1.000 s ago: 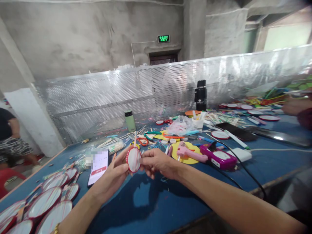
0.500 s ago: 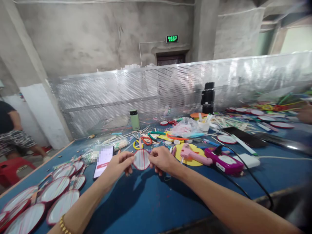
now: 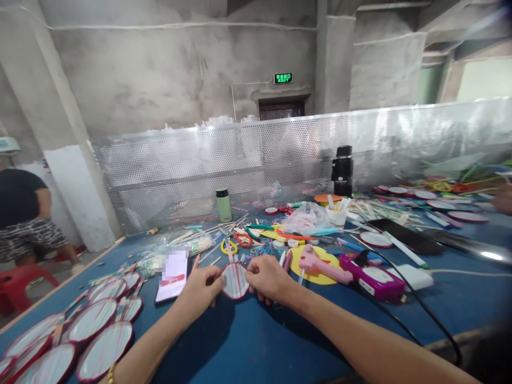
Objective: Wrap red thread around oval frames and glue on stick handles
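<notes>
A small round red-rimmed disc (image 3: 235, 281), pale with red stripes, is held upright between my hands, and a flat stick rises behind its top edge. My left hand (image 3: 204, 288) pinches the disc's left rim with thumb and fingers. On the opposite rim, my right hand (image 3: 269, 277) is closed, its fingertips curled out of sight behind the edge. Just beyond the disc lie yellow-handled scissors (image 3: 229, 246). A phone (image 3: 173, 274) with a lit screen rests beside my left hand, and a pink glue gun (image 3: 320, 265) lies on a yellow disc right of my right hand.
Larger red-rimmed discs (image 3: 92, 320) with sticks cover the table's left. A purple device (image 3: 374, 277) with black cables sits at right. Behind stand a green bottle (image 3: 224, 205), a black flask (image 3: 342, 170) and a perforated metal screen (image 3: 192, 170). A person (image 3: 24, 208) is at far left.
The view has tilted up slightly, so the table appears lower. Both hands keep their hold on the disc, with only a slight shift of the left fingers.
</notes>
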### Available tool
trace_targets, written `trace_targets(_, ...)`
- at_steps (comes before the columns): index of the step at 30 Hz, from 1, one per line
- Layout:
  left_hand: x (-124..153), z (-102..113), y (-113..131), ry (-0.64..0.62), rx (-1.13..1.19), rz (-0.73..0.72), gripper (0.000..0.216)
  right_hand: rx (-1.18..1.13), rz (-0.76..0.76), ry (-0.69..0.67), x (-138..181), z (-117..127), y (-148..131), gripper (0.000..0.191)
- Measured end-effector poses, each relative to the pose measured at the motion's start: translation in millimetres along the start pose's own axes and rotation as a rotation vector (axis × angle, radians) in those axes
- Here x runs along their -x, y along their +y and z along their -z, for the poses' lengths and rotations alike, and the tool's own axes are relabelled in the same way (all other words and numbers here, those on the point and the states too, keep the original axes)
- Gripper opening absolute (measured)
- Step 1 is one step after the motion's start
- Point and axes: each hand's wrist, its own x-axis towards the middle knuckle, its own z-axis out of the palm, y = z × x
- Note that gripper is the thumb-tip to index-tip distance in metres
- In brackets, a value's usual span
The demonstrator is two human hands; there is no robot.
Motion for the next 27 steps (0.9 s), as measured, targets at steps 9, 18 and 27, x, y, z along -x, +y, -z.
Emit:
trace_targets(9, -0.7, -0.7, -0.2, 0.031, -0.063, -0.004, 0.026, 0.034, 0.026, -0.015, 0.9, -1.6, -0.5, 0.026)
trace_targets(18, 1.5, -0.5, 3.2, 0.043, -0.073, 0.029, 0.022, 0.011, 0.012, -0.036, -1.9, -2.7, 3.8, 0.021)
trace_targets(27, 1.1, -0.1, 1.8, 0.053, -0.083, 0.026, 0.022, -0.002, -0.006, -0.058, -2.3, -3.1, 3.2, 0.021)
